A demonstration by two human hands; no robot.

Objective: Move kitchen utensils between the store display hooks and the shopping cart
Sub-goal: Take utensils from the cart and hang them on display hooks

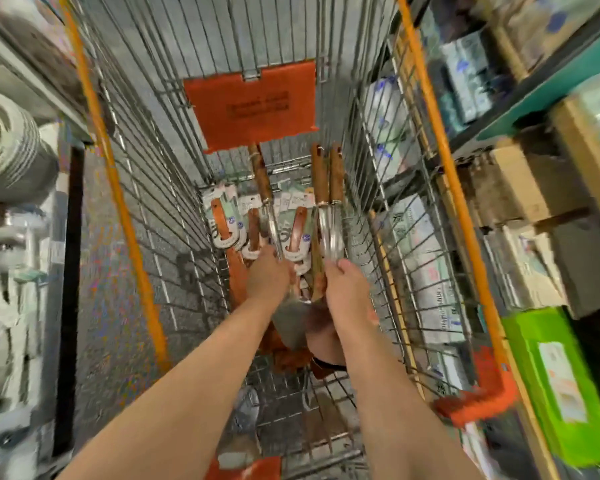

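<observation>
The shopping cart (160, 98) is bare metal wire, grey and a little shiny; its rim (440, 140) and the flap (253, 105) are orange plastic, smooth and matt. The spatula (291, 317) in the left hand (269, 275) has a brown wooden handle and a dull grey metal blade. The pair of utensils (336, 181) in the right hand (347, 282) has wood handles and glossy polished metal shafts. The carded utensils (222, 223) lie on printed paper cards. The brown boxes (520, 181) look like matt cardboard — the green box (561, 386) is glossy.
</observation>
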